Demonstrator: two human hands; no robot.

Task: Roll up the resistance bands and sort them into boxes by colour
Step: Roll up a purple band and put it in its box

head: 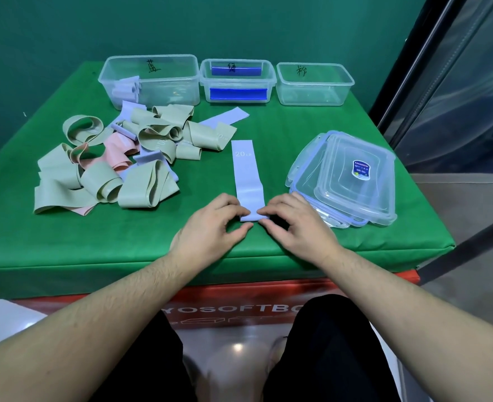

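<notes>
Your left hand (216,224) and right hand (294,224) pinch the near end of the pale blue band (246,175), apparently a first fold, flat on the bench (268,123).

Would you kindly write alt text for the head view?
Both hands, left hand and right hand, pinch the near end of a pale blue band lying flat on a green table, between a band pile and stacked lids.

bright even overhead light, soft shadows under hands, glare spot on floor (237,347), wide-angle bending at edges
</notes>
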